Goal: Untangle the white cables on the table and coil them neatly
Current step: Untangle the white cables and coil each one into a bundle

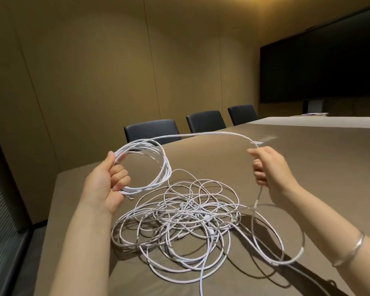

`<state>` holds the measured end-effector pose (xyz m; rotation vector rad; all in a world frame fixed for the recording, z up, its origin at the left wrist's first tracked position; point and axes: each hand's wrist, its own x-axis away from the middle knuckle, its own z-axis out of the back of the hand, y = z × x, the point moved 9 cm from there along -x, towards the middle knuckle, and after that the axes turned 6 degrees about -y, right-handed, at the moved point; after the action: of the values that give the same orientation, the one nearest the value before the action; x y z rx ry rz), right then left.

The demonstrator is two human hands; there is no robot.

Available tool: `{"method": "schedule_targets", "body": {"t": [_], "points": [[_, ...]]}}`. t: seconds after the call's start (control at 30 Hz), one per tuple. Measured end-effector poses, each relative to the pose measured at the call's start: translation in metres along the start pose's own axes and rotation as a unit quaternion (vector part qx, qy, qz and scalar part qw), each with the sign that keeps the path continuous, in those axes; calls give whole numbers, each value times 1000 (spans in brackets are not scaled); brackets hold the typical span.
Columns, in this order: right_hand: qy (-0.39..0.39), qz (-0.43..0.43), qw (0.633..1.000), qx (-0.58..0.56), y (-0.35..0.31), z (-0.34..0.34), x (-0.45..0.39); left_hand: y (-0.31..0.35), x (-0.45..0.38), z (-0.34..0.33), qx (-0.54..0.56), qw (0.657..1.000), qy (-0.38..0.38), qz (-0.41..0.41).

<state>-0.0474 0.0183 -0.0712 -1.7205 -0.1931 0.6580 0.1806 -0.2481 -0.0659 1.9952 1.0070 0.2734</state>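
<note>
White cable fills the head view. The left hand [104,182] is raised above the table [308,159], fingers and thumb curled round a neat coil [158,165] of several loops held upright. From the top of that coil a single strand [201,134] arcs across to the right hand [267,167], which grips it in a closed fist, thumb pressed on top. Below the fist the strand drops and sweeps into a wide loop on the table's right side. Between the forearms lies the tangled pile [186,218] of thin white cables, loops crossing one another on the brown tabletop. A silver bangle [350,248] circles the right wrist. Three dark chairs [205,120] stand at the table's far edge, and a large black screen [320,67] hangs on the right wall.
</note>
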Motion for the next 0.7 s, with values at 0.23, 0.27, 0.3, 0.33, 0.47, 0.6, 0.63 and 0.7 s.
{"method": "schedule_targets", "body": {"t": [0.23, 0.27, 0.3, 0.33, 0.47, 0.6, 0.63, 0.7], "points": [[-189, 88, 975, 81, -15, -92, 41, -14, 1, -17, -34, 999, -3, 2], [-229, 90, 965, 89, -12, -105, 48, -13, 1, -17, -42, 999, 3, -6], [-264, 91, 955, 100, -9, -116, 53, -12, 0, -16, -48, 999, 8, -14], [-285, 90, 946, 122, -6, -124, 58, -13, 0, -15, -52, 998, 10, -16], [-277, 111, 916, 267, -14, -131, 58, -19, 0, -21, -68, 997, -39, 21], [-169, 210, 829, 490, -49, -135, 53, -24, 4, -38, -190, 976, -97, 40], [-134, 230, 811, 520, -59, -136, 52, -27, 6, -43, -229, 967, -105, 48], [-90, 245, 821, 509, -69, -138, 47, -34, 10, -51, -283, 949, -125, 65]]}}
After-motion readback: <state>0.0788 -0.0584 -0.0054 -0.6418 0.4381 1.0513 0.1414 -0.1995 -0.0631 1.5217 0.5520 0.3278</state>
